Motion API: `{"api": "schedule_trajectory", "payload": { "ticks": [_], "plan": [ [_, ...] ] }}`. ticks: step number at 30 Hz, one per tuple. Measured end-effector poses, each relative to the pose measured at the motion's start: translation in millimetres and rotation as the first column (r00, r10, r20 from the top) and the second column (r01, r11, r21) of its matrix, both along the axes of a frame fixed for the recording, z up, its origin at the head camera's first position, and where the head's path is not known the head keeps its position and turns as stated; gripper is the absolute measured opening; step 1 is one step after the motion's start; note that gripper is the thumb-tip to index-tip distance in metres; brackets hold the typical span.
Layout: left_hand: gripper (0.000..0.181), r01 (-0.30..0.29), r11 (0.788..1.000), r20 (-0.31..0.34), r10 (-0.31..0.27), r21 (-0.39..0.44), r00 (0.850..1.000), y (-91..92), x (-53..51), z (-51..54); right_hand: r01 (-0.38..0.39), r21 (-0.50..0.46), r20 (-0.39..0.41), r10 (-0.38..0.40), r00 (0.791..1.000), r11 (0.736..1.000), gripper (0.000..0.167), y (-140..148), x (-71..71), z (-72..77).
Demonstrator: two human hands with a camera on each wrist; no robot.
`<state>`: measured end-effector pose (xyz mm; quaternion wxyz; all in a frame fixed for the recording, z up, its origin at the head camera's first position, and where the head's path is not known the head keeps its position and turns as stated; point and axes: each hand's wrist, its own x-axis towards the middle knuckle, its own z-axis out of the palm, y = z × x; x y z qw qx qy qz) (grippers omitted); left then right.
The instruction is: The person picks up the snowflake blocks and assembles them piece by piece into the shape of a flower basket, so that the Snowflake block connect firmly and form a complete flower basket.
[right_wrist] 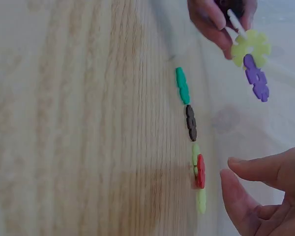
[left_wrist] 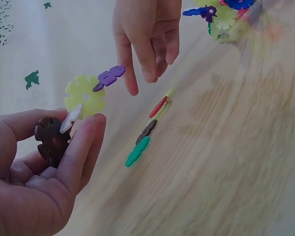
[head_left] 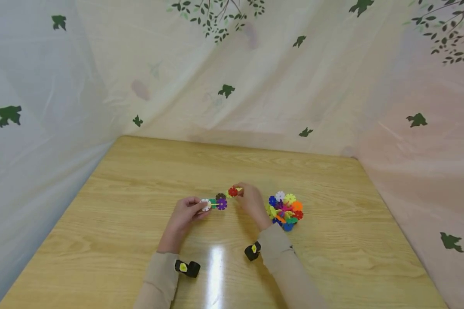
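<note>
My left hand pinches a short chain of notched plastic snowflake discs. In the left wrist view it has a brown disc between the fingers, then a white disc, a yellow disc and a purple disc at the free end. Below on the table a green disc, a dark brown disc, a red disc and yellow discs lie in a row. My right hand is over the red end of that row, thumb and forefinger slightly apart, holding nothing.
To the right of my right hand is a heap of many-coloured discs on the wooden table. A pale curtain with leaf and bird prints hangs behind and on both sides. Each wrist wears a small black camera.
</note>
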<state>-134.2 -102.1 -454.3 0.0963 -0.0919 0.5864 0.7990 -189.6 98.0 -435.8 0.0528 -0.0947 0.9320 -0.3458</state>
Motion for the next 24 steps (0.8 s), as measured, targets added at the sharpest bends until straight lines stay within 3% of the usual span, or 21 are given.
{"api": "schedule_trajectory", "payload": {
  "ticks": [3,5,12,16,19,24],
  "plan": [
    [0.017,0.02,1.0,0.006,-0.02,0.003,1.0,-4.2,0.4,1.8,-0.035,0.194,-0.036,0.042,0.998,0.98,0.037,-6.4,-12.4,-4.5],
    [0.017,0.038,0.999,0.001,-0.038,0.006,0.999,-5.2,0.6,3.3,-0.041,0.26,-0.047,0.055,0.997,0.965,0.033,-8.9,-18.0,-9.0],
    [0.021,0.105,0.994,-0.035,-0.105,0.017,0.994,-4.8,0.7,3.9,-0.012,0.305,-0.08,0.038,0.996,0.952,0.01,-5.4,-19.9,-15.1],
    [0.021,0.109,0.993,-0.041,-0.107,0.046,0.993,-3.5,0.9,3.6,-0.019,0.217,-0.148,0.052,0.988,0.976,0.01,1.6,-9.1,-12.0],
    [0.023,0.098,0.993,-0.056,-0.094,0.073,0.994,-2.1,2.1,5.0,-0.002,0.038,-0.142,0.007,0.99,0.999,0.013,6.1,5.0,-8.2],
    [0.028,0.077,0.987,-0.076,-0.067,0.144,0.995,0.4,5.1,9.3,0.022,-0.243,-0.049,-0.035,0.998,0.97,0.014,6.8,30.3,-1.8]
  ]
}}
